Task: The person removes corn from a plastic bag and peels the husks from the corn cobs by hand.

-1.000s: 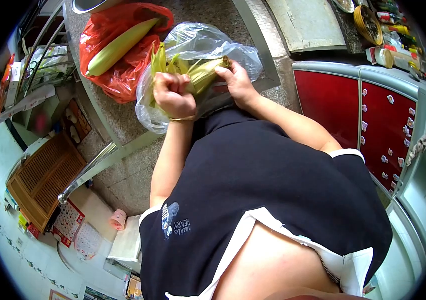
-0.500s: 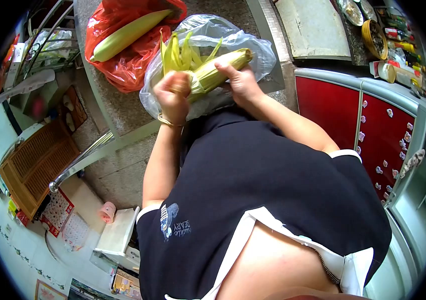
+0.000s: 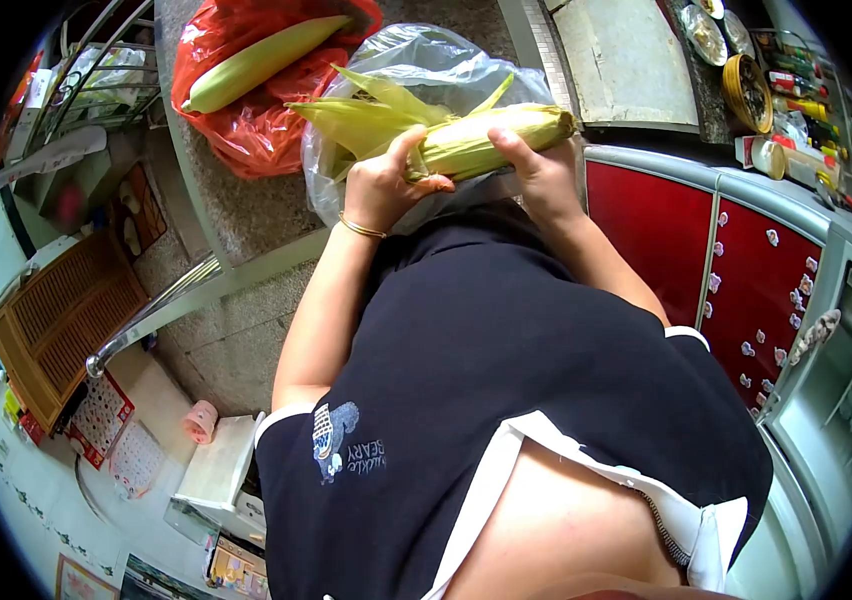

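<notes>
Corn ear [image 3: 496, 138], held slightly aslant between 2 hands above the counter [image 3: 256, 215]. The right grip [image 3: 551, 185] is closed around the ear near its right end, thumb on top and fingers hidden from where I stand, presumably to steady it. The left grip [image 3: 381, 190] is narrow, with digits on either side of the ear's left end; whether it also pinches leaf, I cannot tell. The ear is pale yellow-green and ribbed lengthwise, dark at its right end, with no kernels discernible. Loosened husk leaves [image 3: 376, 115] splay out to the left. Beneath lies a clear plastic bag [image 3: 421, 45], probably spread there to catch scraps. To the left, a red bag [image 3: 246, 150] cradles a 2nd ear [image 3: 256, 68], smooth and pale green, which its folds seem to keep from rolling.
</notes>
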A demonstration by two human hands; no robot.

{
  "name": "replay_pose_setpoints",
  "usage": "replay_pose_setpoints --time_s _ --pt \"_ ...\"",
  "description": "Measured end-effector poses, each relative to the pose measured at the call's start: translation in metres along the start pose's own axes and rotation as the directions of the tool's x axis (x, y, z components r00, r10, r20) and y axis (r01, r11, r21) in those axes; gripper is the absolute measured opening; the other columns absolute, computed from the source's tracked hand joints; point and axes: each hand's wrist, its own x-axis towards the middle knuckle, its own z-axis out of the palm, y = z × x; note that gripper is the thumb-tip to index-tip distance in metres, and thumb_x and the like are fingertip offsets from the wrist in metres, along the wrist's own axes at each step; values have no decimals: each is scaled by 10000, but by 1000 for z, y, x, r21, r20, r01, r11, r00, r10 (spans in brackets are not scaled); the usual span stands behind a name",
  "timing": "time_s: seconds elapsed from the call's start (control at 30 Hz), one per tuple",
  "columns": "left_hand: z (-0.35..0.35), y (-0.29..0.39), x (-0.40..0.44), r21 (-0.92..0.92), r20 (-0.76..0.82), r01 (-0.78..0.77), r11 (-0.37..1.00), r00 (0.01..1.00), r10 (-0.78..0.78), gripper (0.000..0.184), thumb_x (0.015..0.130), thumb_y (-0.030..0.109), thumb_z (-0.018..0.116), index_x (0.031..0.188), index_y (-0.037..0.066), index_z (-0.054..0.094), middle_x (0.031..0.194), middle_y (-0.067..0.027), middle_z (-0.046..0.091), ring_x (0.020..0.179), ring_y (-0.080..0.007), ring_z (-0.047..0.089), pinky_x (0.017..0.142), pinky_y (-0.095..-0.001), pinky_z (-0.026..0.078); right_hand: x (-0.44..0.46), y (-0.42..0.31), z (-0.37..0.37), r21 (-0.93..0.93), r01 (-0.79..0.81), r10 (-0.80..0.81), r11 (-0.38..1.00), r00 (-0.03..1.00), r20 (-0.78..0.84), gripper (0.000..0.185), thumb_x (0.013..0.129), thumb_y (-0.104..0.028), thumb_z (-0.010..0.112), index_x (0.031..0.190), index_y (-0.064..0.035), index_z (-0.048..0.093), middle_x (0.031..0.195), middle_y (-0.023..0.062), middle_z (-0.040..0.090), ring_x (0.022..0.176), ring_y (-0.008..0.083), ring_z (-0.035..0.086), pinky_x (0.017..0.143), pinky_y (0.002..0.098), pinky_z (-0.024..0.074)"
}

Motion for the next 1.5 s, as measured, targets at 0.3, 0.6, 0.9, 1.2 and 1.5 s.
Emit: replay_pose_setpoints --time_s 0.3,0.6,0.9,1.2,1.5 --pt "19 -15 0 -156 -12 -24 987 1000 23 743 646 556 739 1197 147 452 661 -90 631 605 -250 660 517 -339 519 -1 -14 -8 -469 429 -395 772 902 176 373 779 -210 760 1028 13 594 953 94 661 846 174 649 757 284 514" --pt "15 -21 -2 -192 75 216 957 976 -205 703 751 361 747 1252 141 306 791 -169 647 739 -372 647 642 -448 511 15 -29 28 -531 559 -354 636 824 443 589 696 -226 828 1167 -67 512 1128 94 564 1010 193 577 805 295 505" --pt "-17 7 20 -162 134 409 898 911 -390 639 681 380 801 1179 117 501 871 -162 677 810 -300 674 701 -387 522 37 -42 35 -470 555 -428 686 830 357 327 768 -130 721 1037 -6 582 967 122 619 895 204 647 723 320 580" --pt "-2 8 21 -456 9 379 805 907 -422 568 665 358 808 1130 102 605 1019 -144 659 919 -267 649 774 -356 515 43 -52 29 -525 543 -393 655 839 377 253 741 -68 631 975 23 604 918 149 644 858 204 673 720 307 574" --pt "-3 -8 9 -605 192 414 680 905 -380 685 730 251 779 1311 77 461 1169 -138 467 949 -228 594 841 -350 506 51 -39 23 -373 347 -229 860 918 325 81 782 3 592 858 -11 567 868 65 612 759 103 589 725 257 532"
